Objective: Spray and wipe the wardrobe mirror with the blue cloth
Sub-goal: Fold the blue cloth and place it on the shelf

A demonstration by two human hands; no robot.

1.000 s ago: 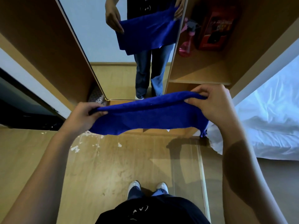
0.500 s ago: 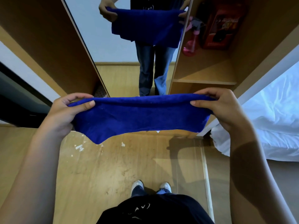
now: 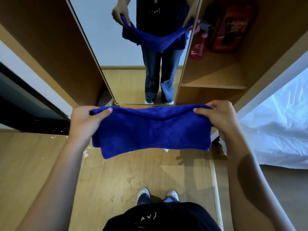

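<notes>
Slack has come into the blue cloth (image 3: 150,130) since half a second ago: its top edge, then pulled straight, now dips a little between the two grips, and the doubled cloth hangs lower with its bottom edge more even. Both hands have dropped in the view and sit nearer the foot of the wardrobe mirror (image 3: 133,52). At one top corner the left hand (image 3: 85,124) pinches the cloth, thumb laid over the front and fingers curled behind; at the other corner the right hand (image 3: 218,117) does the same, its fingers closed round the fold. Between these grips the cloth spans the air above the wooden floor (image 3: 126,177), clear of the mirror and touching nothing else. Beyond the grips the mirror shows the person's reflection holding the same sagging cloth. Past the right hand's grip, on a wardrobe shelf (image 3: 213,75), a pink spray bottle (image 3: 199,49) stands just beside the mirror's edge, with a red box (image 3: 231,29) behind it. Further out on that side lies white bedding (image 3: 275,130).
</notes>
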